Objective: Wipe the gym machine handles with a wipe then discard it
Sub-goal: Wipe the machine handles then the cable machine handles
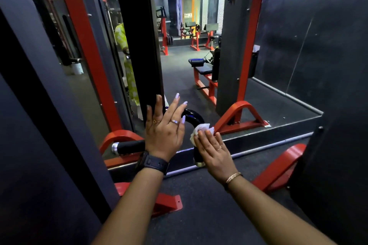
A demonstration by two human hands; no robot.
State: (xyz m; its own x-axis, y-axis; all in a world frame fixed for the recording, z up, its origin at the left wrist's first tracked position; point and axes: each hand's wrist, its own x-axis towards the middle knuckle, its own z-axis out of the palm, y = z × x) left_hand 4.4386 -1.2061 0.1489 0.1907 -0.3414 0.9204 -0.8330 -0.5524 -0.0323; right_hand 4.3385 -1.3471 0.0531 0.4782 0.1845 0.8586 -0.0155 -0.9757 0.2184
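A black curved handlebar hangs low in front of a mirror. Its left grip ends in a chrome cap; its right grip points down toward me. My right hand lies over the right grip and holds a crumpled white wipe against it, with the wipe bulging out past my fingertips and my thumb hidden. My left hand hovers open with fingers spread over the middle of the bar, beside the black upright. I cannot tell whether it touches anything.
Red machine frames and feet stand around me on the dark rubber floor. A large mirror ahead reflects benches and a person in yellow-green clothing. Dark panels rise close on the left and right.
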